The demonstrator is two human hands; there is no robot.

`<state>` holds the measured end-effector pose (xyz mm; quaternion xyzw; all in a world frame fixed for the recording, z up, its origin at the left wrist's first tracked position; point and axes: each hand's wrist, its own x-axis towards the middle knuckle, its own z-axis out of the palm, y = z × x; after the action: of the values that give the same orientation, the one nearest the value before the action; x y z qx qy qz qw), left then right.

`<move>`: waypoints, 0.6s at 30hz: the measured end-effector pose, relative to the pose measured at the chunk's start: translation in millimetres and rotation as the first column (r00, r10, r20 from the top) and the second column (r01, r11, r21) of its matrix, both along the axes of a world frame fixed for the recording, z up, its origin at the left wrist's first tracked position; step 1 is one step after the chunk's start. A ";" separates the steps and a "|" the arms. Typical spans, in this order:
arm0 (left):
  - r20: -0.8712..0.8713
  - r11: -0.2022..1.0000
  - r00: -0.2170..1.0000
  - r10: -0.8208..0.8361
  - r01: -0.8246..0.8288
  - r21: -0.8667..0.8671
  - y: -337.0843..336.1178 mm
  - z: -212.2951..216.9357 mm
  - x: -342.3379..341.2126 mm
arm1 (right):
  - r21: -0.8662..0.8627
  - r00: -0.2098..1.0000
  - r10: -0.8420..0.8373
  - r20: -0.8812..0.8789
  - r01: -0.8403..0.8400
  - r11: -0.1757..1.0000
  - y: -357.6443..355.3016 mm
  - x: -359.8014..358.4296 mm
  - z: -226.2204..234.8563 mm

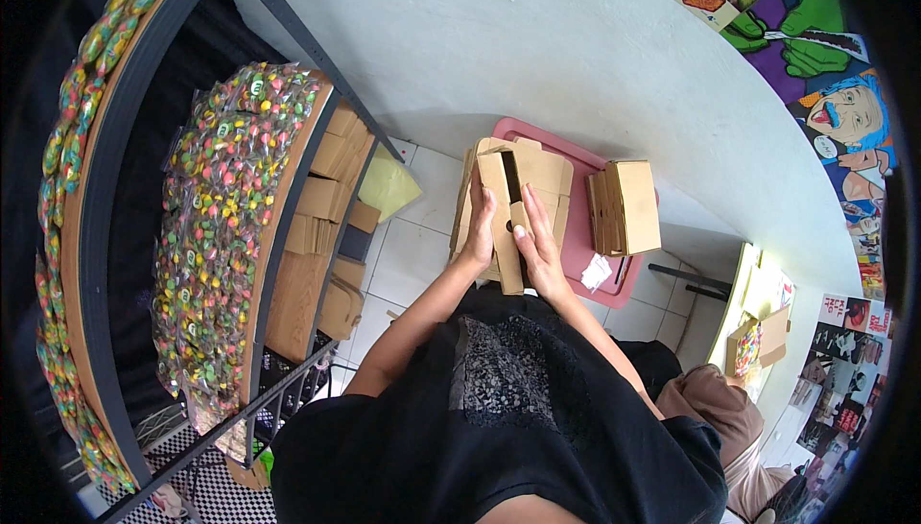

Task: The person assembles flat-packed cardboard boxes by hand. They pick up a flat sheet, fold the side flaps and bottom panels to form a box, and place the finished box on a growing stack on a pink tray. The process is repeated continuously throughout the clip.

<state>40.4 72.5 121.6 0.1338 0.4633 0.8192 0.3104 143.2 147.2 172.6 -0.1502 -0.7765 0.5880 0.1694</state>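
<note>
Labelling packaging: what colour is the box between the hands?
The box is light brown, best seen in the head view.

The box [504, 241] I hold is matt, smooth-faced cardboard, as are the stacked boxes [635, 209] on my surface [579, 234], itself plastic-looking with a soft sheen. My shirt [384, 438] is matt cloth with a rough, grainy patch [504, 370]. I see glossy clear plastic bags [225, 207], a metal rack [278, 8], shiny floor tiles [411, 260] and a matt wall [499, 54].
</note>
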 end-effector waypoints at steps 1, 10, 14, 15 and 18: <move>-0.005 0.999 1.000 0.000 -0.001 -0.039 -1.2 -4.4 0.9 | 0.052 1.000 -0.006 0.005 0.006 0.999 -3.7 -1.3 3.9; -0.027 0.997 0.999 -0.036 0.034 -0.070 0.9 20.5 8.0 | -0.047 0.992 0.129 0.009 -0.128 0.991 -4.5 0.1 -1.7; 0.346 0.999 0.938 -0.036 0.019 0.050 -4.9 -37.0 1.2 | 0.039 0.975 0.200 0.097 -0.205 0.978 -2.8 5.3 -4.4; 0.371 0.998 0.927 -0.051 0.037 0.045 -0.2 -29.2 2.6 | 0.071 0.971 0.202 0.125 -0.212 0.975 2.4 11.0 -2.9; 0.229 0.989 0.964 -0.136 0.144 -0.021 4.5 4.8 7.2 | 0.135 0.973 0.160 0.166 -0.183 0.974 26.1 24.1 1.9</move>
<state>47.6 77.0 126.3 0.0660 0.4293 0.7965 0.4207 167.3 173.3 174.5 -0.1141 -0.8392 0.5273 0.0683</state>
